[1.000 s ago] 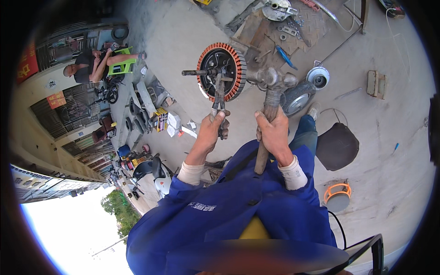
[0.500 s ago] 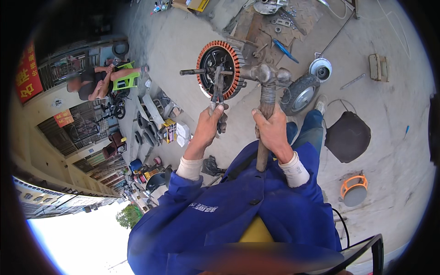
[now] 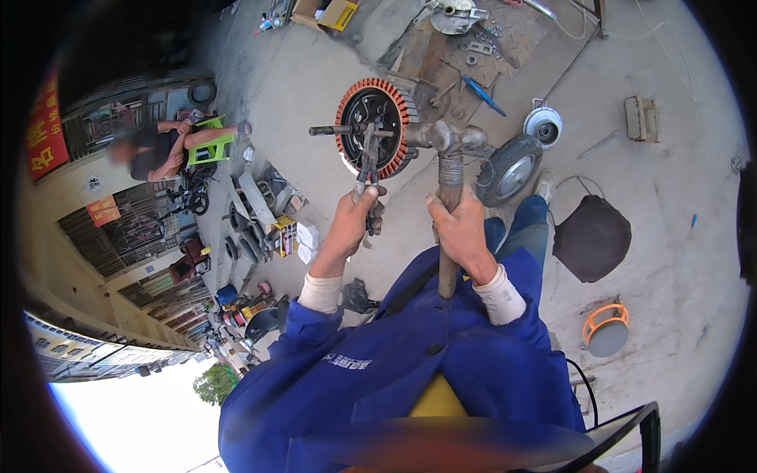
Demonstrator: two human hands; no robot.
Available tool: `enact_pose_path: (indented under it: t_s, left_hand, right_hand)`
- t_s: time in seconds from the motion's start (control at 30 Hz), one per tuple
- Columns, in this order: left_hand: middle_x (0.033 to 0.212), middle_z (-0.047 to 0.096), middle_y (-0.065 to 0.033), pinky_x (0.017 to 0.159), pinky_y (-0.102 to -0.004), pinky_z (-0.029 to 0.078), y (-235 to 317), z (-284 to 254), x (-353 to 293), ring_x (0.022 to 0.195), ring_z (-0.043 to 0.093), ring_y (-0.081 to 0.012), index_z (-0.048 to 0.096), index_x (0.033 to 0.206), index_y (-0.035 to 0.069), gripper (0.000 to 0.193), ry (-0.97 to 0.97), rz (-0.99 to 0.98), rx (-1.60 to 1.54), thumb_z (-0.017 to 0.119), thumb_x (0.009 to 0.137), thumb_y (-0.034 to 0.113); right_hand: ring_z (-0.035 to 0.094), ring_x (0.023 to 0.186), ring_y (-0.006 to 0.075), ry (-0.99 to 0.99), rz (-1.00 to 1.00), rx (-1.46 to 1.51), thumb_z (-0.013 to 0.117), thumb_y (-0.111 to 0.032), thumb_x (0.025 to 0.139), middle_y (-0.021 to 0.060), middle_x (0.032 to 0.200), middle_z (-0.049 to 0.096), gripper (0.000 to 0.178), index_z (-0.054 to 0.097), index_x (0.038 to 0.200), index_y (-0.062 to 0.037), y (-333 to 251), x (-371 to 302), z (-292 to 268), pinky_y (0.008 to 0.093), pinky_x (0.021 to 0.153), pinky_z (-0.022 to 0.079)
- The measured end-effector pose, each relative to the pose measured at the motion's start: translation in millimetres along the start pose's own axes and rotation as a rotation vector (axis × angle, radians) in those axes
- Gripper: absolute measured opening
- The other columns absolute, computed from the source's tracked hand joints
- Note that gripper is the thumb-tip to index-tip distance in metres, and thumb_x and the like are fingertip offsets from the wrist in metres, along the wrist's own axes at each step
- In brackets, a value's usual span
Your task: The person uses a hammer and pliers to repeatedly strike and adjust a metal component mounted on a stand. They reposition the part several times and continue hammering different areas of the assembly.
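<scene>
My left hand [image 3: 358, 221] is closed around the handles of a pair of pliers [image 3: 370, 158]. The jaws reach the middle of a motor stator [image 3: 394, 104], a ring of copper-coloured windings with a dark hub, beside its protruding shaft [image 3: 331, 131]. Exactly what the jaws grip is too small to make out. In my right hand [image 3: 461, 225] is a hammer [image 3: 451, 169] with a wooden handle and wire wound below its worn steel head. That head overlaps the stator's right edge; whether they touch, I cannot tell.
A tyred wheel [image 3: 509, 169] and a round metal hub cover [image 3: 543, 126] lie right of the hammer. Beyond are a metal plate [image 3: 516, 35] with loose parts and a blue-handled tool [image 3: 482, 94]. An orange-framed stool [image 3: 607, 331] stands right. Someone sits on a green chair [image 3: 209, 143] far left.
The view has shifted slightly. The hammer head sits a little lower and further left against the stator. Both hands keep their holds on the pliers and the hammer.
</scene>
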State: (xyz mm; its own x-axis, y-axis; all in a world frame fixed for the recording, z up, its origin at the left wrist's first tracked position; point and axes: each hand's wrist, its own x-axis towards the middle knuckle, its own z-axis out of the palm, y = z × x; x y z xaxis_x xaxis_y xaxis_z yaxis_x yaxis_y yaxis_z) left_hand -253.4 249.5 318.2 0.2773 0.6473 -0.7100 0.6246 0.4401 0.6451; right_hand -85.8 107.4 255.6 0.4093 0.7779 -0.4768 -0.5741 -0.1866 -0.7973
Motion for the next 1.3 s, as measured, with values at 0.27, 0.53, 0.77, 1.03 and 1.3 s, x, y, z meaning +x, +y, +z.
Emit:
enact_pose_path:
  t_s: [0.27, 0.53, 0.77, 1.03, 1.3]
  left_hand:
    - [0.081, 0.055, -0.0012, 0.059, -0.0293, 0.046, -22, 2, -39, 0.066, 0.055, -0.0131, 0.060, 0.124, -0.002, 0.050, -0.199, 0.005, -0.098, 0.057, 0.109, 0.046]
    - [0.109, 0.067, -0.0059, 0.075, -0.0355, 0.054, -83, -13, -77, 0.095, 0.064, -0.0176, 0.063, 0.123, 0.003, 0.025, -0.107, 0.490, -0.009, 0.062, 0.100, 0.012]
    - [0.080, 0.060, -0.0022, 0.062, -0.0317, 0.052, -118, -27, -52, 0.068, 0.060, -0.0144, 0.059, 0.102, 0.003, 0.019, -0.242, 0.243, 0.010, 0.054, 0.106, 0.021]
    - [0.078, 0.055, 0.0007, 0.060, -0.0293, 0.047, -116, -15, -59, 0.065, 0.053, -0.0108, 0.065, 0.110, 0.002, 0.032, -0.355, 0.058, -0.113, 0.056, 0.108, 0.032]
    - [0.077, 0.054, 0.0010, 0.060, -0.0293, 0.047, -99, 16, -41, 0.066, 0.052, -0.0103, 0.059, 0.096, 0.006, 0.028, -0.393, 0.163, 0.008, 0.058, 0.107, 0.032]
  right_hand:
    - [0.068, 0.066, 0.0475, -0.022, -0.299, -0.472, 0.069, -0.016, 0.093, 0.0270, 0.070, 0.064, 0.030, 0.053, 0.111, 0.0027, -16, -17, -23, 0.0499, 0.058, 0.051]
    - [0.067, 0.066, 0.0449, -0.645, -0.781, -0.744, 0.072, -0.015, 0.089, 0.0220, 0.076, 0.067, 0.027, 0.051, 0.101, -0.0022, -103, -72, 95, 0.0506, 0.056, 0.053]
    - [0.068, 0.067, 0.0422, -0.432, -0.751, -1.010, 0.074, -0.017, 0.087, 0.0199, 0.074, 0.067, 0.028, 0.056, 0.103, -0.0043, -67, -93, 52, 0.0501, 0.059, 0.054]
    - [0.069, 0.065, 0.0406, 0.215, -0.369, -1.132, 0.082, -0.028, 0.088, 0.0236, 0.072, 0.066, 0.036, 0.064, 0.106, -0.0018, -19, -100, -46, 0.0458, 0.060, 0.052]
    - [0.071, 0.077, 0.0451, 0.461, -0.172, -1.210, 0.076, -0.042, 0.089, 0.0247, 0.079, 0.071, 0.047, 0.068, 0.106, 0.0006, -19, -16, -113, 0.0513, 0.072, 0.054]
